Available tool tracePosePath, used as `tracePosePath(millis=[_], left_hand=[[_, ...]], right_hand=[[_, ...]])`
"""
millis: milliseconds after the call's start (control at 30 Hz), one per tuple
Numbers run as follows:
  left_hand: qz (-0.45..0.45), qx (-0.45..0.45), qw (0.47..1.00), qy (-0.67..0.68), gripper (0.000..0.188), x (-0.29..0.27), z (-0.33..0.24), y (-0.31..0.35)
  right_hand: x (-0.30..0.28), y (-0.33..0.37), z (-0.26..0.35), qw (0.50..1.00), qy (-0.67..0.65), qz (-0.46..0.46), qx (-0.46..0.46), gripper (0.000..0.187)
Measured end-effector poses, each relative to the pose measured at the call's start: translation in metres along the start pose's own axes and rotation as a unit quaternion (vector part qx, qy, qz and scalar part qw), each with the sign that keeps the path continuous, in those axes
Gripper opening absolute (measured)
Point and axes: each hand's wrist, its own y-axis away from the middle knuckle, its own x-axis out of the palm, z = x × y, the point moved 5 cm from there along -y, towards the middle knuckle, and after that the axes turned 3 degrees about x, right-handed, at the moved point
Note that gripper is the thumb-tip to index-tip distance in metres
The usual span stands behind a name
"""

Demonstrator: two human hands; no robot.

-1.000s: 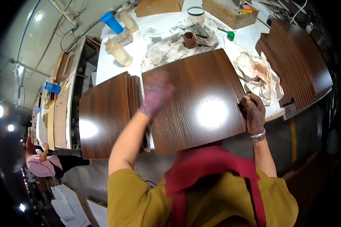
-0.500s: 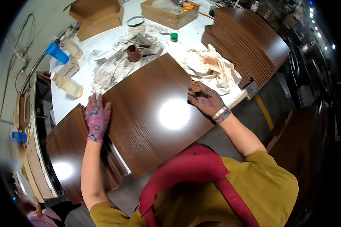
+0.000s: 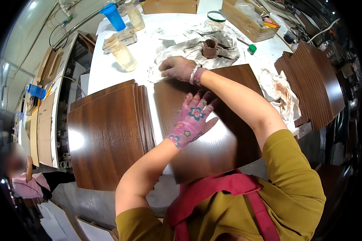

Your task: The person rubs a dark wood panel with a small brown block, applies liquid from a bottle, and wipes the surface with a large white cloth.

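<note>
A dark brown wood panel (image 3: 207, 158) lies before me on the white table (image 3: 108, 80). My left hand (image 3: 191, 120), in a pink flowered glove, is over the panel with its fingers spread. My right hand (image 3: 179, 69), its glove stained brown, reaches across to the panel's far left corner. Its fingers are curled together; what they hold, if anything, is hidden. Just beyond lies a smeared grey-white cloth (image 3: 185, 50) with a small brown pot (image 3: 209, 48) on it.
Brown panels stand in a left stack (image 3: 108, 136) and a right stack (image 3: 315, 82). A stained cloth (image 3: 279, 94) lies by the right stack. Bottles (image 3: 122, 54), a blue cup (image 3: 113, 18), a green cap (image 3: 251, 49) and an open box (image 3: 249, 24) are farther back. Another person (image 3: 30, 184) is at far left.
My right hand has crossed from the panel's right edge to its far left corner. My left hand has moved from the left edge onto the panel. The view has shifted left.
</note>
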Motion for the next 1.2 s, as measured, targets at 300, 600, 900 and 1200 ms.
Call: tracePosePath(millis=[300,600,900,1200], left_hand=[[-0.048,0.005,0.999,0.012,0.060,0.001,0.002,0.002],[-0.003,-0.012,1.000,0.016,0.058,-0.001,0.000,-0.004],[0.036,-0.046,0.998,-0.008,0.059,-0.011,-0.010,-0.011],[0.046,-0.048,0.996,-0.054,0.060,-0.010,-0.017,-0.018]], right_hand=[[0.025,-0.022,0.011,0.987,0.084,0.129,0.050,0.029],[0.016,-0.010,0.012,0.991,0.055,0.110,0.048,0.017],[-0.083,0.041,-0.083,0.987,0.112,0.092,0.062,0.025],[-0.191,0.111,-0.186,0.989,0.139,-0.040,0.042,0.017]])
